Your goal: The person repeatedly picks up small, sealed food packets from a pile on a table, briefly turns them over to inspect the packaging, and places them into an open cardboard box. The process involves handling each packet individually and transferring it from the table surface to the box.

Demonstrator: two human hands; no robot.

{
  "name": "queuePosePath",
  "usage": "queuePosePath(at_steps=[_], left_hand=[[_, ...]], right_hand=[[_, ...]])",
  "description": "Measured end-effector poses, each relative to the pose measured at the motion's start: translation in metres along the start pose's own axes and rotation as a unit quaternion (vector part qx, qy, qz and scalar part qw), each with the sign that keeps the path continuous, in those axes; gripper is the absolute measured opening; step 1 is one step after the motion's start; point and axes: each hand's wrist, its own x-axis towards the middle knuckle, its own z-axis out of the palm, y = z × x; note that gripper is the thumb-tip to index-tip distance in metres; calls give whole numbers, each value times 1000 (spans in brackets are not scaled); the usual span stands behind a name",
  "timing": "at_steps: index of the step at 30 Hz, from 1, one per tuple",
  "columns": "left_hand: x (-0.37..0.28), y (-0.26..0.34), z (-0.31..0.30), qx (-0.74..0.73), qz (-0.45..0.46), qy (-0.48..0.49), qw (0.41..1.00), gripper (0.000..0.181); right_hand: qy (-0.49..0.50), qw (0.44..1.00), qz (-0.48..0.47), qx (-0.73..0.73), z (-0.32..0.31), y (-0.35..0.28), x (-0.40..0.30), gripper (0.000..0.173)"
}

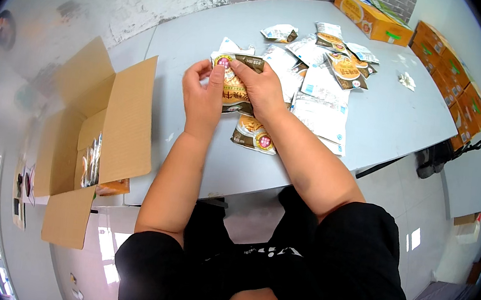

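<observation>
A brown, orange and white drink pouch (237,89) with printed writing is held upright between both hands above the table. My left hand (204,98) grips its left side, thumb on the front face and the other fingers bent partly behind it. At the pouch's right side, my right hand (268,90) pinches it with the thumb across the front; those fingers are hidden behind. Just below lies another brown pouch (255,135), near my right forearm. A loose pile of similar pouches (325,93) spreads to the right, some with white printed backs up.
An open cardboard box (131,125), flaps spread, stands at the left with several pouches (92,161) upright inside. The grey table (402,118) bears a crumpled white tissue (407,81) and an orange carton (373,17) at the back. More orange cartons (450,80) are stacked beyond its right edge.
</observation>
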Motion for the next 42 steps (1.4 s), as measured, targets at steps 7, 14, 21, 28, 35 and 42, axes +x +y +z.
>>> queuePosePath(at_steps=[7, 14, 21, 28, 35, 42], left_hand=[[0, 2, 0, -87, -238, -127, 959, 60], [-8, 10, -3, 57, -72, -139, 986, 54], [-11, 0, -1, 66, -57, -114, 990, 49], [-7, 1, -7, 50, -38, -128, 990, 48], [-3, -8, -9, -14, -93, -85, 992, 50], [6, -9, -19, -90, -121, -80, 985, 50]], right_hand=[[40, 984, -58, -163, 0, 3, 2, 36], [40, 996, -12, -83, -3, -7, -1, 44], [43, 992, 63, 101, -1, -5, 4, 44], [21, 987, -21, -159, -7, -1, 4, 49], [51, 988, 125, -70, -15, 1, 19, 64], [-152, 937, 37, -311, -8, 17, 13, 55]])
